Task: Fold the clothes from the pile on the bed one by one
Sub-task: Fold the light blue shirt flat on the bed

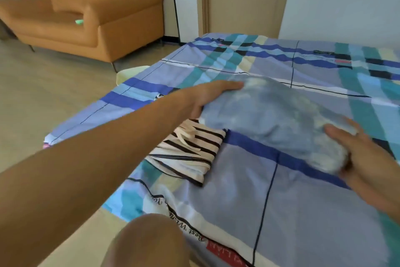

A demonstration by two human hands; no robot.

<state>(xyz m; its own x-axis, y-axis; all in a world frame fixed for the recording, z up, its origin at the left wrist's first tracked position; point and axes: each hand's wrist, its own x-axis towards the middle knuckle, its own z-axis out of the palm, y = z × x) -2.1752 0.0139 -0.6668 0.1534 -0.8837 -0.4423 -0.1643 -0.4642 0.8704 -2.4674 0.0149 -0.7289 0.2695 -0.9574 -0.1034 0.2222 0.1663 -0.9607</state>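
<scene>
A room with a pale wooden floor and an orange sofa [91, 22] is seen beyond the bed [303, 212], which is covered by a blue checked sheet. A blurred blue-grey garment [270, 119] is spread toward the middle of the bed, its long axis running from far left to near right. A folded striped garment [190, 154] is laid just beside it, nearer the bed's left edge. The left hand [207, 96] is laid with straight fingers on the far-left end. The right hand [365, 158] is set against the near-right end, and whether it grasps cannot be told. Each end being equally attended, a fold of one end toward the other is judged likely.
</scene>
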